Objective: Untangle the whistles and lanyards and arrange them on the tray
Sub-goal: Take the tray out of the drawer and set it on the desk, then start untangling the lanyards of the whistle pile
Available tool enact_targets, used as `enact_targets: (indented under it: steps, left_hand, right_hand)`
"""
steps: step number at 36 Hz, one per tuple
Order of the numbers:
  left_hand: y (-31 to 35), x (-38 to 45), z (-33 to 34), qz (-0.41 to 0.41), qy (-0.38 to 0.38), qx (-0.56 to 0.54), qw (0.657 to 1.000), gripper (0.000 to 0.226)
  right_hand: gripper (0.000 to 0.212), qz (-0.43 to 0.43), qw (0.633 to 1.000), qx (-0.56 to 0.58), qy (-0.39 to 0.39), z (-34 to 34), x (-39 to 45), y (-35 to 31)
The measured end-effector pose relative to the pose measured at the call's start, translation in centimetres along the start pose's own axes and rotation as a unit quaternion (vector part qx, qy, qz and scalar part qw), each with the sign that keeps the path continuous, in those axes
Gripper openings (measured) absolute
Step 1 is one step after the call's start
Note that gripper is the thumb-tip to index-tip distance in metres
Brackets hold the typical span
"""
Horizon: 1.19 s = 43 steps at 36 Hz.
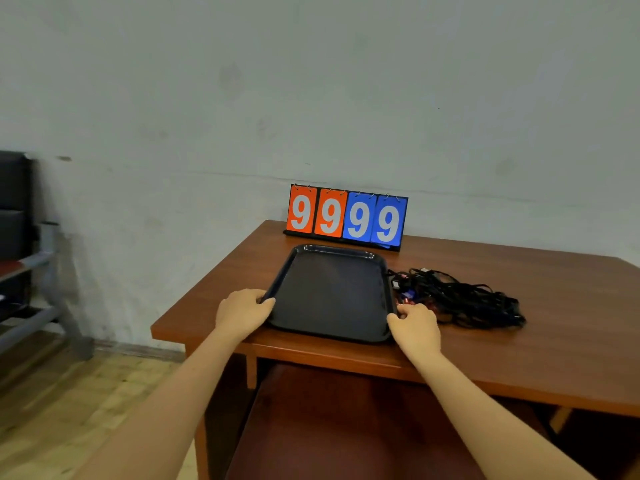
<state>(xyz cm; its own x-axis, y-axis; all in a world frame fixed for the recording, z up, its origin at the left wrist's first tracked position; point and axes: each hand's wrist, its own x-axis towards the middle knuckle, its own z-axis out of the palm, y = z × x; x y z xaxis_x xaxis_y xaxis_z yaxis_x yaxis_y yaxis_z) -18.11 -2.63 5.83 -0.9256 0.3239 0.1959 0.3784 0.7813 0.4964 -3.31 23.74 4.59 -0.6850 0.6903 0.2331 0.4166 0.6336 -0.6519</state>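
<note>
A black plastic tray (332, 292) lies on the brown wooden table, near its front left corner. My left hand (242, 311) grips the tray's left rim, thumb over the edge. My right hand (415, 325) grips the right rim near the front corner. Just right of the tray sits a tangled heap of black lanyards (464, 299), with small blue and red whistles (408, 296) showing at its left side, close to my right hand. The tray holds nothing.
A flip scoreboard (346, 218) reading 9 9 9 9 in orange and blue stands behind the tray against the wall. The table (554, 341) stretches to the right. A chair seat (329, 427) sits under the front edge. A grey metal rack (34, 271) stands at the left.
</note>
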Motion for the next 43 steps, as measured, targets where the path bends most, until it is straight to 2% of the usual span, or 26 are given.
enact_targets:
  steps: [7,10,14,18,21,23,29,34,38,43]
  left_hand:
    - [0.7,-2.0,-0.1,0.006,0.017,-0.012,1.0,0.039]
    - [1.6,-3.2,-0.3,0.005,0.048,-0.03,0.998,0.038]
    - [4.8,-5.4,-0.1,0.114,0.113,-0.07,0.985,0.029]
    - [10.7,-6.9,0.9,0.205,0.039,-0.103,0.973,0.024]
    - [15.2,-7.2,2.2,0.211,-0.032,-0.088,0.973,0.027]
    - [17.9,-6.9,3.5,0.218,-0.049,-0.073,0.972,0.028]
    - [22.4,-4.1,7.8,0.228,-0.073,0.0,0.971,0.033]
    - [23.3,-2.4,10.3,0.248,-0.062,0.103,0.961,0.035]
    - [23.0,-1.2,11.3,0.238,-0.037,0.076,0.968,0.033]
    - [22.7,0.0,11.6,0.242,-0.042,0.065,0.967,0.037]
  right_hand:
    - [0.034,-0.022,1.0,0.008,-0.006,-1.0,-1.6,0.5]
    - [0.033,-0.043,0.998,0.032,-0.04,-2.4,-2.2,0.6]
    - [0.027,-0.054,0.992,0.094,-0.067,-5.4,-2.9,1.8]
    - [0.02,-0.073,0.99,0.11,-0.051,-8.4,-3.2,4.7]
    - [0.02,-0.077,0.992,0.092,-0.045,-10.4,-2.9,6.4]
    - [0.02,-0.078,0.994,0.064,-0.047,-11.5,-2.5,7.8]
    - [0.026,-0.096,0.991,-0.02,-0.088,-12.9,-1.0,10.4]
    - [0.033,-0.167,0.976,-0.067,-0.126,-11.8,0.8,9.8]
    - [0.042,-0.22,0.963,-0.098,-0.122,-10.8,2.4,9.5]
    - [0.042,-0.226,0.962,-0.125,-0.092,-9.9,4.6,9.8]
